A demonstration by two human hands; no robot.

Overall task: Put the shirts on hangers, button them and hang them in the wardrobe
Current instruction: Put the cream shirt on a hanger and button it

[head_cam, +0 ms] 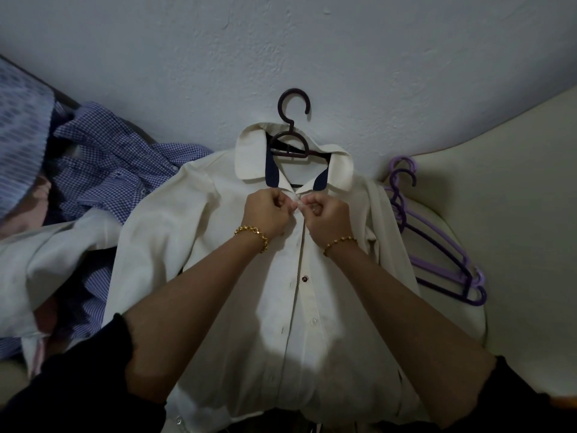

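Head view: left hand (268,214) and right hand (324,215) pinch the top button on the cream shirt (237,292), laid mid-bed on its dark hanger (292,142), where thin fabric could slip and misalign the placket.

I'm seeing the shirt (296,354) lying centre on its hanger (290,142) — other shirts (103,170) sitting heaped at its left, spare hangers (437,246) lying at its right, left hand (265,210) and right hand (327,214) meeting under its collar.
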